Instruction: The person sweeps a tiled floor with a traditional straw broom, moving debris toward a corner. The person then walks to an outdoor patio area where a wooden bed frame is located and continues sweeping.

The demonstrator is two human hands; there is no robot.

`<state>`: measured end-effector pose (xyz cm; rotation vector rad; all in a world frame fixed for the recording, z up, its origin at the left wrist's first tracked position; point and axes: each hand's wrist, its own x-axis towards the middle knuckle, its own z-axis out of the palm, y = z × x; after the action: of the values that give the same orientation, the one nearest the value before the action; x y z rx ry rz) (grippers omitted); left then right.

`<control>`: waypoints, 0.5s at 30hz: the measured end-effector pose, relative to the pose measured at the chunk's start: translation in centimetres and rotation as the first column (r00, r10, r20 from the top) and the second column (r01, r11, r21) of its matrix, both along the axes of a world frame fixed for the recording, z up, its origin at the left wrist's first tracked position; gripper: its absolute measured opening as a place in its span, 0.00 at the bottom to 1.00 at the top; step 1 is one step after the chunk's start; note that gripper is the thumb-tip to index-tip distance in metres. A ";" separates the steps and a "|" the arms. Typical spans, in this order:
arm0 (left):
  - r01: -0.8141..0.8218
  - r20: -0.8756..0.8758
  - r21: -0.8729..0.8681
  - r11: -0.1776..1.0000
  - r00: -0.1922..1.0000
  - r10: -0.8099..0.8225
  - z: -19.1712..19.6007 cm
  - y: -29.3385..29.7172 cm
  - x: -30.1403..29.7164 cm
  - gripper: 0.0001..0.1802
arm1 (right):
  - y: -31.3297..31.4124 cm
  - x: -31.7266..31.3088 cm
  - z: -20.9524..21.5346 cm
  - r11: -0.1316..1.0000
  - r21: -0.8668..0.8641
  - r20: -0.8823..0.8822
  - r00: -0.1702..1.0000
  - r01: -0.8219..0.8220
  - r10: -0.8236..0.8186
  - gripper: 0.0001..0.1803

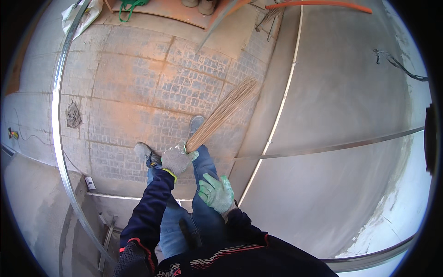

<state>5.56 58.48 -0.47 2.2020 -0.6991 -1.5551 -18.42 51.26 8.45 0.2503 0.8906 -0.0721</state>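
A stick broom [224, 113], a bundle of thin tan twigs, slants up and to the right from my left hand [176, 158]. That hand wears a pale grey knitted work glove and is closed round the narrow end of the bundle. The brush end fans out above the patterned floor, near the wall on the right. Over my right thigh, my right hand [218, 193] hangs in a glove with green-coated fingers. Its fingers are loosely bent and apart, with nothing visible in them. My shoes stand on the floor just beyond the hands.
Orange dust covers parts of the tiled floor [124, 106]. A bent-looking metal profile [56, 101] crosses the left side. On the right rises a grey wall [341, 83] with a white pipe [281, 111] along it. An orange tube [323, 3] and a green bag [131, 5] lie far ahead.
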 end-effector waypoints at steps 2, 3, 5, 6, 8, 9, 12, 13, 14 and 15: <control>-0.042 0.017 0.058 0.997 0.999 0.041 -0.5 -1.1 0.4 0.42 | -0.4 -0.3 -1.5 0.989 -0.007 -0.309 0.941 -0.150 0.141 0.44; -0.067 0.025 0.089 0.994 0.998 0.065 -1.0 -1.8 0.6 0.41 | -1.5 -0.3 -2.4 0.977 0.007 -0.369 0.907 -0.215 0.202 0.44; -0.158 0.021 0.129 0.979 0.987 0.157 -2.3 -3.6 0.2 0.39 | -4.2 -0.8 -3.3 0.975 0.030 -0.274 0.937 -0.219 0.218 0.44; -0.179 -0.005 0.167 0.970 0.983 0.182 -3.3 -4.7 -0.2 0.38 | -5.6 -1.1 -3.5 0.977 0.047 -0.217 0.952 -0.208 0.213 0.44; -0.213 0.048 0.117 0.970 0.977 0.208 -5.4 -7.8 -1.7 0.36 | -8.1 -1.1 -3.8 0.974 0.077 -0.166 0.961 -0.212 0.222 0.44; -0.228 0.082 0.080 0.970 0.972 0.222 -6.9 -8.9 -2.1 0.34 | -9.1 -1.1 -3.8 0.971 0.093 -0.179 0.956 -0.220 0.234 0.44; -0.174 0.172 0.006 0.985 0.970 0.171 -12.6 -11.8 -1.5 0.33 | -10.9 -0.9 -3.6 0.949 0.094 -0.215 0.925 -0.299 0.313 0.44; -0.190 0.133 -0.032 0.981 0.972 0.192 -14.6 -11.5 -0.3 0.32 | -11.4 -0.9 -3.6 0.943 0.099 -0.211 0.920 -0.317 0.331 0.43; -0.152 0.162 0.132 0.980 0.978 0.130 -16.2 -10.3 1.3 0.32 | -11.6 -0.8 -3.6 0.942 0.097 -0.228 0.914 -0.321 0.335 0.43; -0.231 0.206 0.155 0.960 0.958 0.198 -16.9 -7.6 2.8 0.33 | -11.9 -0.8 -3.6 0.946 0.101 -0.219 0.920 -0.309 0.324 0.43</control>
<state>8.32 50.90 -17.33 2.4870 -0.3651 -1.3585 -19.18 39.39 4.82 0.1560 1.1597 0.2338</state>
